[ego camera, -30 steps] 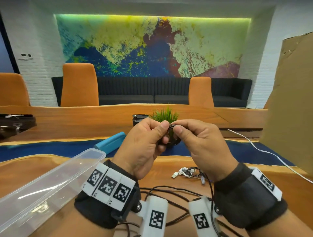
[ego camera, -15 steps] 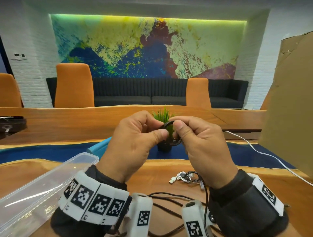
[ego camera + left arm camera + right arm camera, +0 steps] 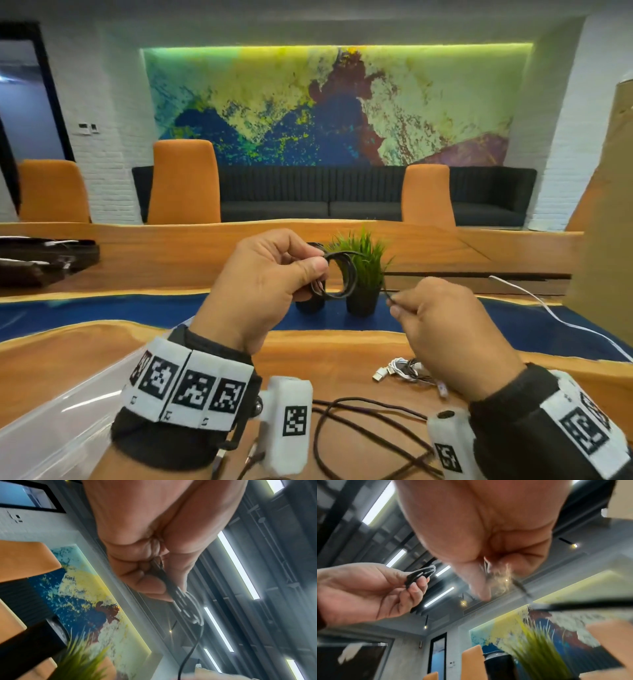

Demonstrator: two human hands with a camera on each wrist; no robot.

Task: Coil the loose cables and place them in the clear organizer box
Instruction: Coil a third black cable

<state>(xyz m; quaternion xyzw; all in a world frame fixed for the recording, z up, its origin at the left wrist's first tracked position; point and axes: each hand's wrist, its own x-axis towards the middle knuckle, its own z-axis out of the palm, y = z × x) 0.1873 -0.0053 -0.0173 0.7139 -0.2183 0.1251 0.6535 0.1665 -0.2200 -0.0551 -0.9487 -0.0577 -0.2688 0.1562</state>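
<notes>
My left hand (image 3: 310,270) pinches a small coil of black cable (image 3: 337,274) between thumb and fingers, held up above the table; the coil (image 3: 187,608) shows beyond the fingertips in the left wrist view, and the coil (image 3: 421,574) also appears in the right wrist view. My right hand (image 3: 394,303) is lower and to the right, pinching the free strand of the same black cable (image 3: 385,293). The rest of the black cable (image 3: 359,411) lies in loose loops on the table near my wrists. The clear organizer box (image 3: 61,421) sits at lower left.
A bundled white cable (image 3: 399,370) lies on the table under my right hand. Another white cable (image 3: 548,311) runs along the right side beside a cardboard sheet (image 3: 609,222). A small potted plant (image 3: 363,274) and a black cylinder (image 3: 310,303) stand behind my hands.
My right hand has let go of the coil and drawn down and to the right along the free strand. My left hand keeps the coil and has risen slightly.
</notes>
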